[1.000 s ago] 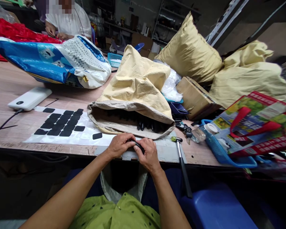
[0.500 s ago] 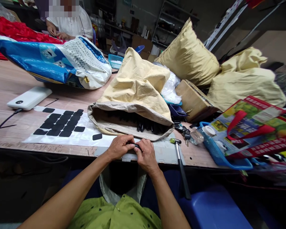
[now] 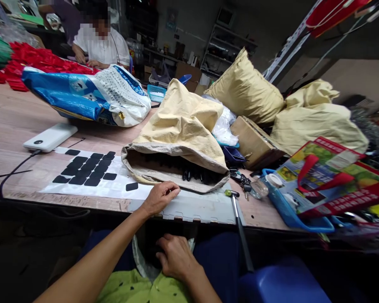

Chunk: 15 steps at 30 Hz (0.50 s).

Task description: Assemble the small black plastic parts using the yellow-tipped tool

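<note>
Left hand (image 3: 159,197) loosely curled on grey board (image 3: 205,207) — empty.

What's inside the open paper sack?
The sack lies on its side with its mouth open. Small black parts show inside near the opening. Farther in it is dark and covered, so nothing else can be seen.

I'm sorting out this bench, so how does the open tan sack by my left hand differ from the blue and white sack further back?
The tan sack is plain paper, its mouth open with black parts showing; the blue and white sack is glossy and printed, with no opening in view. The tan one lies by the left hand; the other sits further back. Both lie on the table.
</note>
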Available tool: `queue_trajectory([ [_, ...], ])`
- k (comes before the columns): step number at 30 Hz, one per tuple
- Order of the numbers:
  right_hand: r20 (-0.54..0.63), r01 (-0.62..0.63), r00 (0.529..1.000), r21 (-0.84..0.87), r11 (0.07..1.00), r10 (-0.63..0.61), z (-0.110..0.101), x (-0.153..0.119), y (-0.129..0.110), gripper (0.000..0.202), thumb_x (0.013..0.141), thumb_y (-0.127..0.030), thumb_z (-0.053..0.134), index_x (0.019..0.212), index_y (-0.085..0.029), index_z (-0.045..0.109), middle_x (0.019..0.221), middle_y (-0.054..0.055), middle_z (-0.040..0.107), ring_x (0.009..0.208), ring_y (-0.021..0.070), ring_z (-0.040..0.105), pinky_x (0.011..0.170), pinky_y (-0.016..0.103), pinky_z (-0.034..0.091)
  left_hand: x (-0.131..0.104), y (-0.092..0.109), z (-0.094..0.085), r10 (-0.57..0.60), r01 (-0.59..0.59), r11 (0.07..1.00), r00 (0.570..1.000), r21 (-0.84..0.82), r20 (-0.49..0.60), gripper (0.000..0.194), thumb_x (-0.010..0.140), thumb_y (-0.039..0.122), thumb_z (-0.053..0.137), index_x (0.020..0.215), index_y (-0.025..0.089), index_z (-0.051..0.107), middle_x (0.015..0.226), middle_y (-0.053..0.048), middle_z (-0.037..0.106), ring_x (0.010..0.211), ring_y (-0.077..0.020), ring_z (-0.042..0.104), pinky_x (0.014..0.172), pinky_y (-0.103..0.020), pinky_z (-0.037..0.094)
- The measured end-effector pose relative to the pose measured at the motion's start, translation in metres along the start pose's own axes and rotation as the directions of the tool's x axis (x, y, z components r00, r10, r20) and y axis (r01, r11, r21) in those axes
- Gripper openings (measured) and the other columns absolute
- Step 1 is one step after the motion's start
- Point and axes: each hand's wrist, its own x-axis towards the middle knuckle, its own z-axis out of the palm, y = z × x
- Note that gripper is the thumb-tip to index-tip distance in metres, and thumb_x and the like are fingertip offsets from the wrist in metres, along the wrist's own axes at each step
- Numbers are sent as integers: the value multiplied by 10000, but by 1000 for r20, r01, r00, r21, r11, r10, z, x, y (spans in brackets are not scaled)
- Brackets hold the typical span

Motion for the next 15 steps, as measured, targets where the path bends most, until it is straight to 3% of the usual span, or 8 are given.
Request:
queue_trajectory([
  [3,67,-152,986,-39,988,154,22,4,12,427,861,-242,574,1273,-255,685,1088,108,747,991,280,713,853,362,512,0,0,1,27,-27,999,1000,41,0,252,928,339,541,806,177,690,830,-28,692,792,-169,606,756,-276,443],
  [6,106,-170,980,-3,985,169,17,3,13,437,840,-245,597,1263,-233,706,1102,133,745,1037,307,707,903,394,518,0,-4,3,35,-35,995,999,90,7,231,921,317,542,820,184,701,835,-28,700,797,-171,611,771,-280,449],
  [9,110,-40,994,215,976,17,-16,-2,1,364,832,-295,669,1188,-274,745,1138,77,738,1063,275,694,920,356,520,1,-7,5,26,-28,989,1000,147,15,203,911,295,553,844,194,716,859,-31,713,809,-175,618,785,-286,453],
  [11,60,99,989,430,897,-137,-47,-3,-7,342,868,-294,654,1201,-299,735,1089,26,755,951,207,710,831,287,536,1,-8,6,23,-27,983,999,181,26,194,907,285,554,854,196,719,872,-35,716,818,-178,619,779,-289,450],
  [12,-1,133,988,511,850,-153,-64,-3,-7,331,905,-275,609,1213,-293,727,1069,17,760,907,182,710,797,266,539,1,-8,6,25,-31,981,999,192,33,192,906,280,553,861,197,720,878,-36,717,824,-179,620,778,-290,449],
  [14,-186,152,981,543,826,-58,-94,-4,3,282,955,-302,558,1170,-283,740,1062,18,757,936,178,699,836,282,537,0,-8,6,33,-41,978,999,207,41,190,905,274,551,870,198,722,886,-37,718,832,-181,621,778,-293,446],
  [15,-306,130,951,516,846,40,-106,-6,15,271,961,-333,555,1140,-265,747,1056,34,752,957,191,691,848,301,535,0,-8,6,34,-42,976,999,212,42,191,905,272,549,869,200,723,884,-35,717,828,-179,621,777,-293,445],
])
